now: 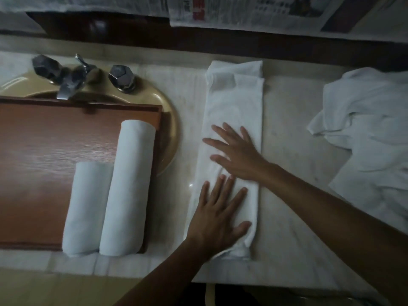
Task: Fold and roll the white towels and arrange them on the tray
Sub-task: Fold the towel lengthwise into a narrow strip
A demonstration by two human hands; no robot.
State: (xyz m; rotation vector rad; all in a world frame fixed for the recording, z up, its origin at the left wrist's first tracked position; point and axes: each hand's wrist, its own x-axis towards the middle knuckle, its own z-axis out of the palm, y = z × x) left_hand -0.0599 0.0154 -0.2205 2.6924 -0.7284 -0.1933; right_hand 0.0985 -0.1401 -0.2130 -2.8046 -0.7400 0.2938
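— Towels, how many?

— Two rolled ones, a short roll (pixel 86 208) and a long roll (pixel 128 188), lie side by side and touching on the wooden tray (pixel 39 155), which sits over the sink (pixel 170 120). One folded towel (pixel 236 111) lies as a long strip on the counter (pixel 287 173), and a crumpled heap of white cloth (pixel 371 133) lies to its right.

— And your hands?

— Both lie flat on the strip, fingers spread, gripping nothing. My left hand (pixel 220 219) presses its near end; my right hand (pixel 236 151) lies just beyond it, fingers pointing left.
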